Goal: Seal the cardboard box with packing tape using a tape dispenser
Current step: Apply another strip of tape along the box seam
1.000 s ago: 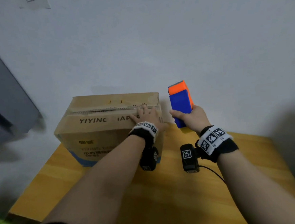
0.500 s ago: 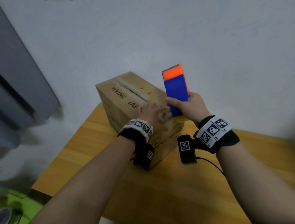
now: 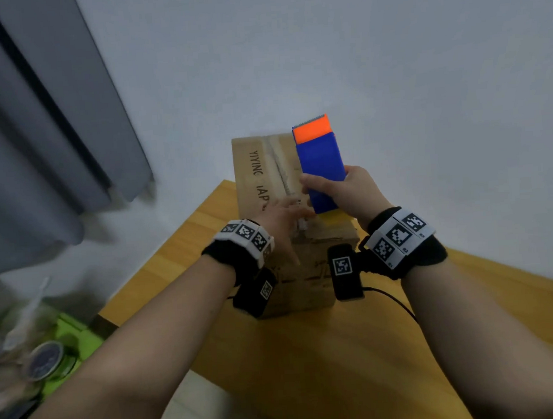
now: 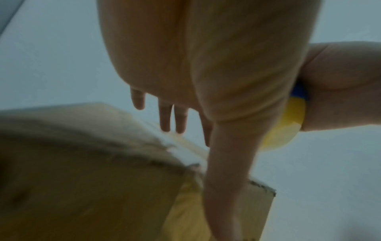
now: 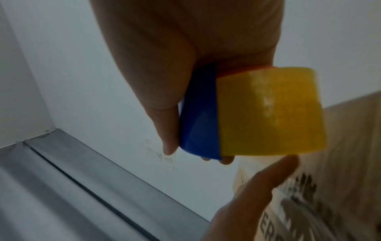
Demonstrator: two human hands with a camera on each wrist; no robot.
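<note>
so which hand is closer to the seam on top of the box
Left. The left hand rests on the box at the seam's near end; the right hand holds the tape dispenser above, beside it.

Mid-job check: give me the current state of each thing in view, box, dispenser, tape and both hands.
Cardboard box: on the table, flaps shut, centre seam not freshly taped.
Tape dispenser: lifted above the box.
Tape roll: yellow, loaded in the dispenser.
Left hand: fingers straight, resting on the box.
Right hand: grips the dispenser.
</note>
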